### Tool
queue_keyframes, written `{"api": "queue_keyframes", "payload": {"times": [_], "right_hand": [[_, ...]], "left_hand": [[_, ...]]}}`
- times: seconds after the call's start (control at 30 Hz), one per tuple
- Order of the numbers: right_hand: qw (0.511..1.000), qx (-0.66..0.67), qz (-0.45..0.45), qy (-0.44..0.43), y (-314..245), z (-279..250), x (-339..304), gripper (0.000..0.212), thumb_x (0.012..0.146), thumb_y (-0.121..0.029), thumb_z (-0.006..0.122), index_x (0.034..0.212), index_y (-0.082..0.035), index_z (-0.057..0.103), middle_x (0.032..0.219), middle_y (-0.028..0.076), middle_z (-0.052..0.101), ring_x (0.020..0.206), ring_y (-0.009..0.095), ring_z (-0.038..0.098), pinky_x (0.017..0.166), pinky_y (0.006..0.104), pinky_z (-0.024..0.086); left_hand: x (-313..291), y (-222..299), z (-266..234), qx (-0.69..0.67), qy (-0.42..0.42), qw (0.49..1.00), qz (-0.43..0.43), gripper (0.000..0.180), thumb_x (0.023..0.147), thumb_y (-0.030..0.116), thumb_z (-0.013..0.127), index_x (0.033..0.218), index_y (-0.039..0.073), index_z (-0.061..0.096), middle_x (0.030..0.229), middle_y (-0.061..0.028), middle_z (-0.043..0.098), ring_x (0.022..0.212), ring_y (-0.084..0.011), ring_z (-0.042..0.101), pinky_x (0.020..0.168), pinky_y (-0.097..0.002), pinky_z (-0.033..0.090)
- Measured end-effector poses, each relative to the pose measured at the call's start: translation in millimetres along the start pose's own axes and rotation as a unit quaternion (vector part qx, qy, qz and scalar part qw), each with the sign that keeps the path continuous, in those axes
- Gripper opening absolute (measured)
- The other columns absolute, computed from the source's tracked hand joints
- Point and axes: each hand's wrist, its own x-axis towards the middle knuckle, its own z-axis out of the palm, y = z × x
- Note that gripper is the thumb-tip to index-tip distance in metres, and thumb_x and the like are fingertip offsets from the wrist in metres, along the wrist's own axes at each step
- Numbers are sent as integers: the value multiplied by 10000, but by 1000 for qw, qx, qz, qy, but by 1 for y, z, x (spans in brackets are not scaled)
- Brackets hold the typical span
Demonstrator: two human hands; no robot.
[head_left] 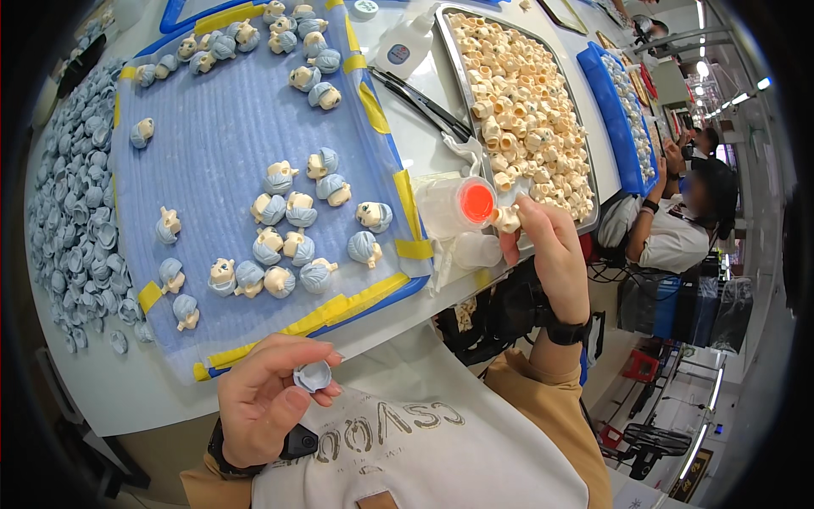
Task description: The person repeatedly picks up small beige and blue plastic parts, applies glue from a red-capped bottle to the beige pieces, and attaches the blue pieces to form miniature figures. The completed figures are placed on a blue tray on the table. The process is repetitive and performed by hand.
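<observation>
My left hand (pixel 264 399), low in front of me, pinches a hollow light-blue doll hair piece (pixel 313 376) between thumb and fingers. My right hand (pixel 551 242) is closed on a small cream doll head piece (pixel 506 219). That head piece is right beside the mouth of a translucent tub (pixel 441 208), whose opening shows bright orange-red; whether they touch I cannot tell. On the blue padded tray (pixel 203 119) lie several doll heads with hair pieces fitted, such as one joined head (pixel 365 248).
Loose light-blue hair pieces (pixel 72 220) heap at the left. A metal tray (pixel 591 174) full of cream head pieces stands right, beside black tweezers (pixel 424 102), a white squeeze bottle (pixel 407 47) and a small clear jar (pixel 477 251). Another person (pixel 687 220) sits farther right near a blue bin (pixel 606 119).
</observation>
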Motion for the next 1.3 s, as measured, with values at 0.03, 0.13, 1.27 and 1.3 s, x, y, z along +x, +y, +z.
{"api": "queue_keyframes", "payload": {"times": [0.03, 0.13, 1.27, 1.3], "right_hand": [[1000, 3, 3, -2, 0, 0, 0, 426, 940, -278, 416, 662, 1, 577, 586, 11, 543, 530, 71, 481, 505, 216, 373], [1000, 0, 13, -14, -1, -2, 1, 415, 943, -268, 409, 682, 6, 579, 590, 12, 545, 532, 72, 485, 509, 217, 373], [889, 188, -353, -223, -17, 96, -23, 365, 637, 31, 728, 915, 95, 501, 798, 259, 609, 708, 263, 637, 559, 291, 496], [890, 183, -353, -223, -17, 96, -23, 366, 635, 31, 732, 914, 97, 504, 795, 254, 612, 708, 260, 636, 565, 289, 492]], "left_hand": [[0, 0, 0, 0, 0, 1000, 0, 380, 878, 208, 522, 1122, -82, 514, 1056, -175, 531, 817, -166, 583, 681, -263, 498], [0, 0, 0, -1, 1, 1000, 0, 382, 876, 209, 524, 1122, -83, 515, 1056, -176, 531, 819, -167, 584, 679, -263, 498], [0, 5, 3, -41, -24, 989, 137, 407, 765, -25, 658, 1128, -62, 478, 1099, -174, 520, 954, -217, 578, 795, -315, 513], [0, 5, 3, -30, -27, 989, 143, 405, 762, -32, 658, 1125, -60, 480, 1099, -176, 524, 953, -217, 579, 790, -313, 515]]}}
